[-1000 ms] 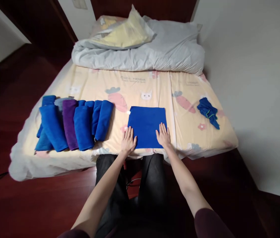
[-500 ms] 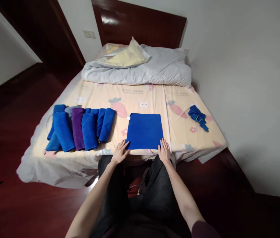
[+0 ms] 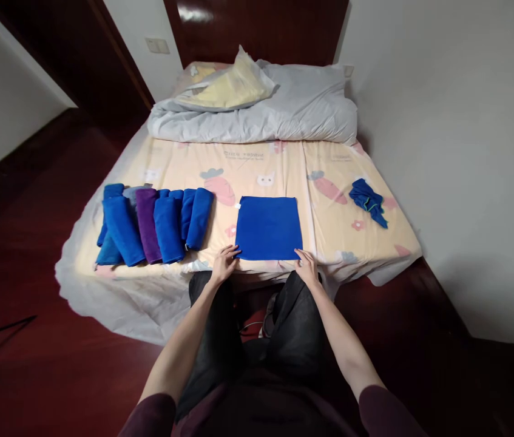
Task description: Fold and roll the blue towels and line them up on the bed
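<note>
A blue towel (image 3: 268, 227) lies folded flat into a square near the front edge of the bed (image 3: 284, 170). My left hand (image 3: 224, 262) rests at the towel's near left corner, fingers curled onto it. At the near right corner sits my right hand (image 3: 306, 264), fingers pinched on the edge. To the left, several rolled towels (image 3: 156, 223) lie side by side, blue ones and one purple.
A crumpled blue cloth (image 3: 368, 201) lies at the bed's right side. A grey duvet (image 3: 257, 115) and a yellow pillow (image 3: 233, 85) are heaped at the head. A white wall runs close along the right; dark wooden floor surrounds the bed.
Both hands slid back from flat on the towel to its near corners, and the fingers curled onto the edge. The view shifted a little.
</note>
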Demonstrator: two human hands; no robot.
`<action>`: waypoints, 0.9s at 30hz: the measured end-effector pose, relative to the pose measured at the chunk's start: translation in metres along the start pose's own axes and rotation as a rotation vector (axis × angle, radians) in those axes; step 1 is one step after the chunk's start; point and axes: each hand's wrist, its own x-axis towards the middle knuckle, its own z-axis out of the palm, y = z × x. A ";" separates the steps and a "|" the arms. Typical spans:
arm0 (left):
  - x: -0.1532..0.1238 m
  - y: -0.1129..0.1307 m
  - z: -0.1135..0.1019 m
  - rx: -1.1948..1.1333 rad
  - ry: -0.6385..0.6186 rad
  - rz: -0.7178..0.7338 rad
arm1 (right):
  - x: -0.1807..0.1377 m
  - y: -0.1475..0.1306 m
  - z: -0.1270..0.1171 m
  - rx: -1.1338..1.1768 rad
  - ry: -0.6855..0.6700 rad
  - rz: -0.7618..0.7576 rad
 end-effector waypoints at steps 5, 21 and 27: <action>0.009 -0.012 0.006 -0.026 0.024 0.041 | 0.007 0.013 0.015 0.137 0.141 0.028; 0.020 -0.029 0.018 -0.290 0.228 -0.141 | 0.011 0.021 0.015 0.209 0.241 -0.027; 0.018 -0.026 0.016 -0.297 0.205 -0.109 | 0.007 0.023 0.016 0.244 0.258 -0.006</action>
